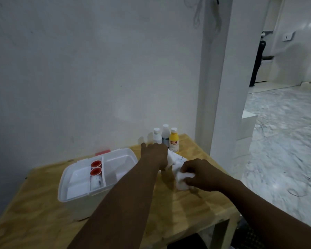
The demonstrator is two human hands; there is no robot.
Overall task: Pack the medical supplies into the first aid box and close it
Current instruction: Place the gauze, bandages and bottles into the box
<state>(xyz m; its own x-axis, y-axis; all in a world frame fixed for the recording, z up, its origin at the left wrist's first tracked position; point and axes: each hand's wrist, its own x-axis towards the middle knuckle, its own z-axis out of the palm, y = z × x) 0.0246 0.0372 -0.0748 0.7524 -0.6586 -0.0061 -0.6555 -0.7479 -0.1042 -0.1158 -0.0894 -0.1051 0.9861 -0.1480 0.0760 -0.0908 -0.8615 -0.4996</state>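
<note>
An open white first aid box [65,187] stands on the left of the wooden table [187,212]. Its inner tray holds two red-capped tape rolls [95,168] and a small white item below them. Right of the box, my left hand [153,153] grips a white package [174,158] from above. My right hand [201,174] pinches a white bandage roll [182,180] lying just in front of that package. Behind both hands stand a white bottle [157,136], a grey bottle [166,134] and a yellow bottle [174,140].
A red part [102,152] shows behind the box against the white wall. A white pillar [221,87] rises at the table's far right corner. To the right, the table edge drops to a marble floor [285,141].
</note>
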